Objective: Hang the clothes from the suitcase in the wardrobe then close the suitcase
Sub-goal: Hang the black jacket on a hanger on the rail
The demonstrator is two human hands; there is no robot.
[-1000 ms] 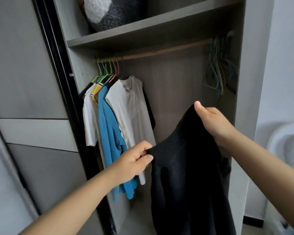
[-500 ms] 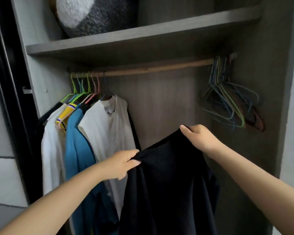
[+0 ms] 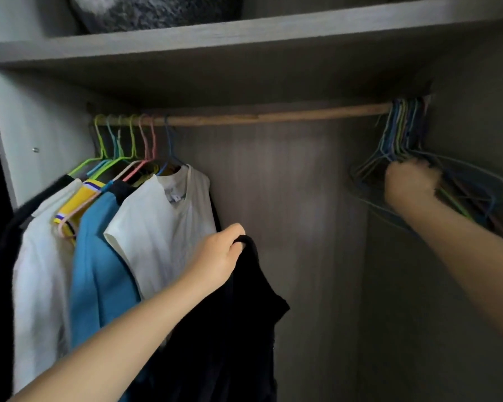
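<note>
— Hanging below the rail [image 3: 267, 117], is the black garment [image 3: 233, 329] held?
— It is gripped by the left hand [image 3: 215, 259], fingers curled; at the rail's right end, empty hangers [image 3: 407, 132] are clutched by the blurred right hand [image 3: 410, 184].

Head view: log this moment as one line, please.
left hand: grips black garment | right hand: at empty hangers, grip unclear | rail: middle bare | step: fetching hanger
</note>
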